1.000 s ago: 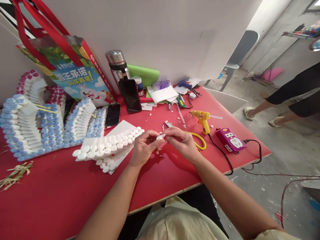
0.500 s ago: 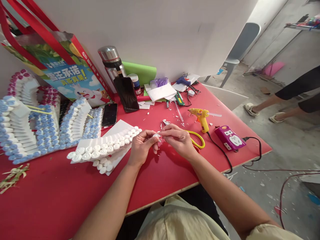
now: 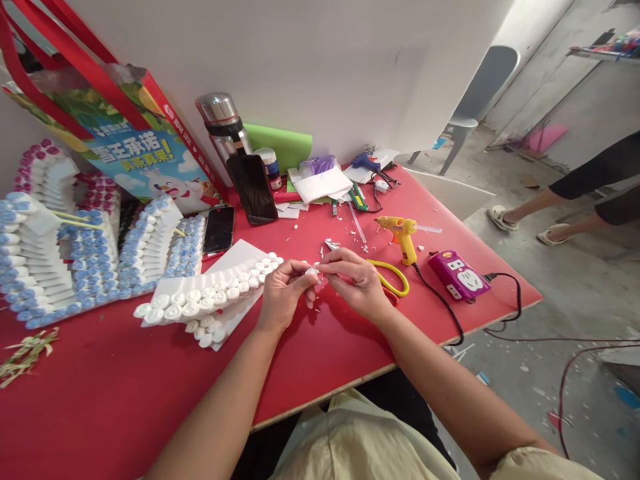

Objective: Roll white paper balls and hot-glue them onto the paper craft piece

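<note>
The head view shows the left hand (image 3: pixel 281 295) pinching a small white piece (image 3: pixel 312 272) just right of the rosette-covered board (image 3: pixel 215 298). The right hand (image 3: pixel 357 283) meets it there; whether its fingers clamp the piece, one cannot tell.

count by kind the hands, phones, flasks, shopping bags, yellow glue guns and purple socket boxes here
Hands: 2 (left hand, right hand)
Phones: 2
Flask: 1
Shopping bag: 1
Yellow glue gun: 1
Purple socket box: 1
Total: 8
</note>
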Demonstrator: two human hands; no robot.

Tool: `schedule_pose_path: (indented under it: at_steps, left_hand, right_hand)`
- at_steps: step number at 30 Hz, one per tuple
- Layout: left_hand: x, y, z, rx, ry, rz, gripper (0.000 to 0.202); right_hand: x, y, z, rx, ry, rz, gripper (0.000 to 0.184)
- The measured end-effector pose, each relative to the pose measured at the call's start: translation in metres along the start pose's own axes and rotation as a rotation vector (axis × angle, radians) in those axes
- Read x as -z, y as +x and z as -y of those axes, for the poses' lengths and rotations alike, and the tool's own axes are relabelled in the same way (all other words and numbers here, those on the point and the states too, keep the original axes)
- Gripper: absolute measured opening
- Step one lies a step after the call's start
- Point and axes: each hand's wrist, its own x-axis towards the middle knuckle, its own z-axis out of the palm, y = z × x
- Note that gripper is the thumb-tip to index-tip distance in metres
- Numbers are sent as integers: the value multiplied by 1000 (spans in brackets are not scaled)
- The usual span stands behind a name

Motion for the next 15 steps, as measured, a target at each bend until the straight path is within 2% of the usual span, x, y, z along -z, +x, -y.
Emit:
schedule_pose_path:
  at_steps: [15]
  left_hand:
    - [1, 0, 2, -51, 86, -22, 25]
  right_hand:
    - [1, -5, 1, 168, -283, 48, 31]
